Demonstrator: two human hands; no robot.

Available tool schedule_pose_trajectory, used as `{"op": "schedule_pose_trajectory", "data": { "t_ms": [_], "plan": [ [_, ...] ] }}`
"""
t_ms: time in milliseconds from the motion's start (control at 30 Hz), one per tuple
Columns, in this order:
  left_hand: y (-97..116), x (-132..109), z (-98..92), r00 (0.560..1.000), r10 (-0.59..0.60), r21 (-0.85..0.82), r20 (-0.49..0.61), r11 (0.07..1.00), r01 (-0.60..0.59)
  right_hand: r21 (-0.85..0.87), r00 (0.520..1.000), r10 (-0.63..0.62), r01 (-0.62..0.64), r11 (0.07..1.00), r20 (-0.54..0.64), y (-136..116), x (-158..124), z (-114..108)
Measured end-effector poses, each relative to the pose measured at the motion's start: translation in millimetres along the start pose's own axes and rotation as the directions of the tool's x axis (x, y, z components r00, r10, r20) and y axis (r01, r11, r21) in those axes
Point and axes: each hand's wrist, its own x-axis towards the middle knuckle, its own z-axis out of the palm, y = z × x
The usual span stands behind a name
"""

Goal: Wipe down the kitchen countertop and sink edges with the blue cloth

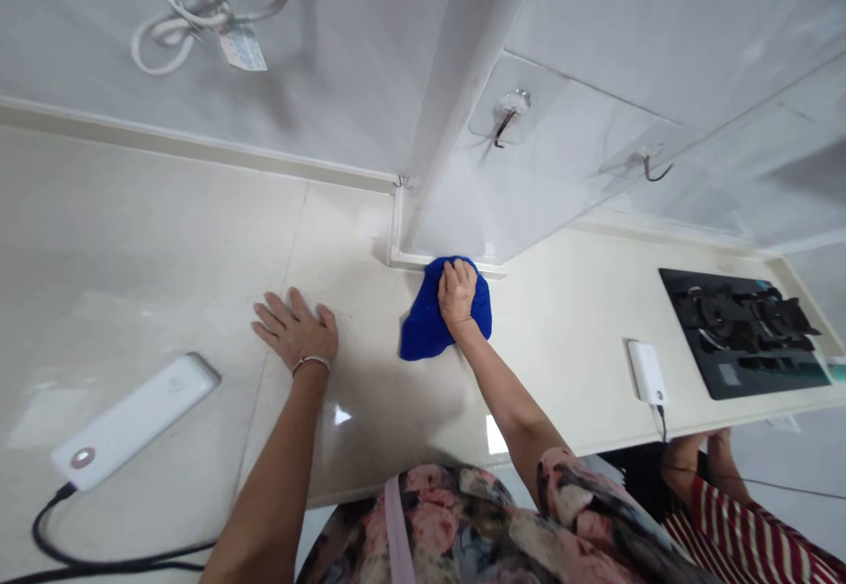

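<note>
A bright blue cloth (423,324) lies bunched on the cream countertop (357,267), against the foot of the white wall corner. My right hand (457,293) presses on it with curled fingers, gripping part of the fabric near the low edging strip (489,269). To the left, my left hand (297,330) rests palm down on the counter, fingers spread, holding nothing. A thin bracelet circles that wrist. Between my two hands is a stretch of glossy counter.
A white power bank (136,421) with a black cable lies at the left. Another white device (646,373) sits near a black gas hob (740,333). Hooks (508,115) and a coiled white cable (218,16) are on the walls. A person in striped sleeves (746,522) is at the lower right.
</note>
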Motion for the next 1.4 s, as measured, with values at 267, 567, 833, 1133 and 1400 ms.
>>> {"op": "schedule_pose_trajectory", "data": {
  "t_ms": [267, 567, 833, 1133, 1400],
  "plan": [
    [0.5, -0.4, -0.4, 1.0, 0.003, 0.006, -0.002, 1.0, -0.003, 0.053, 0.998, -0.01, 0.007, 0.999, 0.054, -21.9, 4.6, 5.3],
    [1.9, -0.5, -1.8, 0.999, -0.025, 0.004, 0.024, 1.0, 0.025, 0.005, 0.992, -0.127, 0.127, 0.992, 0.015, -38.0, 8.8, 11.5],
    [5.5, -0.4, -6.7, 0.997, -0.048, -0.011, 0.054, 0.999, 0.049, 0.083, 0.962, -0.159, 0.144, 0.986, 0.223, -67.7, 18.9, 25.0],
    [3.2, 0.8, -7.3, 0.999, -0.03, 0.018, 0.031, 0.999, 0.029, -0.001, 0.943, -0.191, 0.199, 0.98, 0.271, -103.6, 34.2, 27.3],
    [-1.2, 3.0, -6.8, 1.0, -0.014, 0.008, 0.019, 1.0, 0.014, 0.089, 0.876, -0.272, 0.258, 0.962, 0.399, -82.3, 44.2, 10.3]
  ]
}}
